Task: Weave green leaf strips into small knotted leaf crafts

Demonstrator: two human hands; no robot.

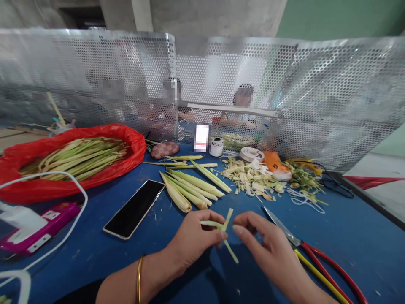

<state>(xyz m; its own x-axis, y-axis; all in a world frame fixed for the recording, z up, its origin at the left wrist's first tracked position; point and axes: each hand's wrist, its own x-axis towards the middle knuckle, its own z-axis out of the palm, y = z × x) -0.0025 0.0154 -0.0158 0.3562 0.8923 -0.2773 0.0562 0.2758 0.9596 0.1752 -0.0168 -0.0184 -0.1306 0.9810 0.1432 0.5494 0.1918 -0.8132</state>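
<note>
My left hand (pixel 198 236) is closed in a pinch on a thin pale green leaf strip (pixel 226 226) just above the blue table (pixel 332 236). One end of the strip stands up and another hangs down toward the table. My right hand (pixel 264 245) is close beside it, its fingers curled and the fingertips almost touching the strip. Whether it grips the strip I cannot make out. A gold bangle (pixel 139 278) circles my left wrist.
Scissors with red and yellow handles (pixel 316 257) lie right of my hand. Ahead are trimmed stalks (pixel 190 188), a scrap pile (pixel 259 177), a black phone (pixel 134 208), a red bag of stalks (pixel 76 158), a pink power strip (pixel 41 228). People sit behind a perforated metal screen (pixel 316 93).
</note>
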